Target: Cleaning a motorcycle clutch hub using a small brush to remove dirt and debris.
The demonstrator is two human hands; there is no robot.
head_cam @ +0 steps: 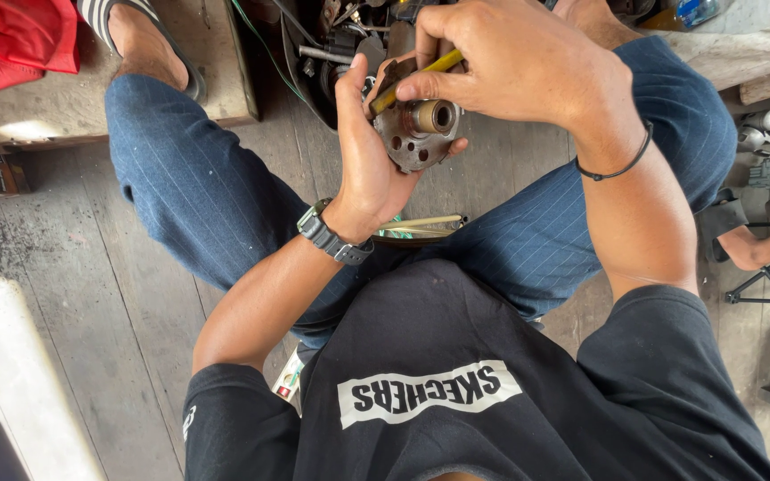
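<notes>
Two bare hands work close together over the lap of a seated person in blue pinstriped trousers [225, 205] and a black T-shirt [456, 392]. Left hand [369, 151], with a dark wristwatch [331, 234], is cupped under a round rusty metal part [416, 134], fingers curled round its far edge, palm side toward the camera; it grips the part firmly. The part is a disc with small holes in its face and a short brass-coloured hub [434, 116] sticking out of the middle, held up between the knees, above the plank floor [91, 294]. Right hand [510, 62], black cord bracelet [621, 165] on the wrist, is closed in a pinch on a thin yellow-handled tool [412, 80]; thumb and forefinger clamp it, tip end lies against the top of the disc just left of the hub. Exact tool tip hidden by fingers. A second stick-like tool, pale with a dark edge [421, 227], rests on the lap below the left wrist. Dark engine parts [340, 44] sit just beyond the hands. Red cloth [15, 40] at top left, a sandalled foot [140, 40] near it. More grey metal parts [764, 125] at right edge, well apart.
</notes>
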